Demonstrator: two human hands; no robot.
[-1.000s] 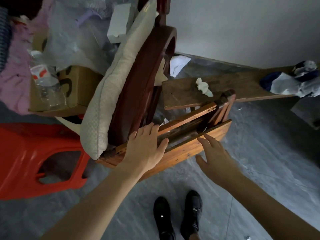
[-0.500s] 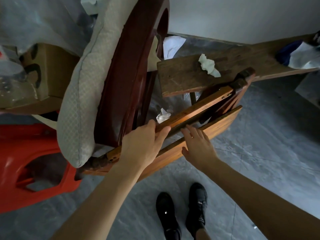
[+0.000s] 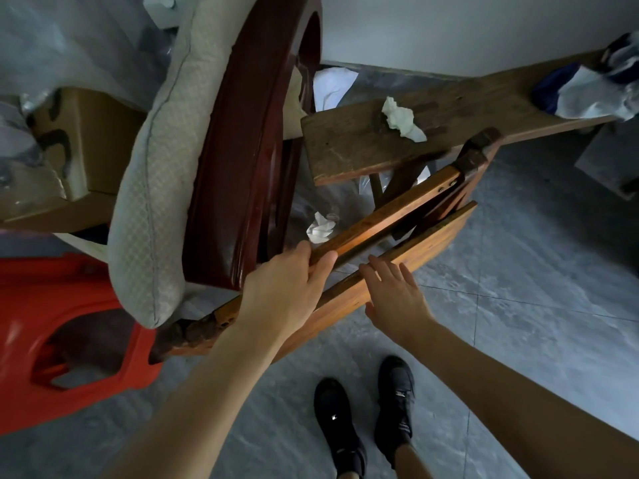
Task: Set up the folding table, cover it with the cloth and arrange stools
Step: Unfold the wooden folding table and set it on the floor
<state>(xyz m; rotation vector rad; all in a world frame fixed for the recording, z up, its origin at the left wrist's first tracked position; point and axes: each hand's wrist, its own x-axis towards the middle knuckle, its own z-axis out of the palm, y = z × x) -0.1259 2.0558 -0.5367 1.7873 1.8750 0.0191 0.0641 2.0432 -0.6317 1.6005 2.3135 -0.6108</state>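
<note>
The folded wooden table [image 3: 425, 236] stands on edge on the floor, leaning beside a dark red wooden chair arm. My left hand [image 3: 287, 288] grips the upper rail of its folded leg frame, fingers curled over the top. Fingers spread, my right hand [image 3: 394, 295] rests flat on the edge of the tabletop panel just to the right. A red plastic stool [image 3: 52, 337] lies on its side at the lower left. No cloth for the table is identifiable.
A grey cushion [image 3: 155, 167] leans on the dark red chair arm [image 3: 249, 133]. A wooden bench [image 3: 449, 119] with crumpled tissue and clothes runs behind the table. A cardboard box [image 3: 86, 143] sits at left. My black shoes [image 3: 366, 420] stand on grey floor tiles.
I have leaned closer. My left hand stayed on the leg frame rail, while my right hand came in from the air and settled on the tabletop edge.
</note>
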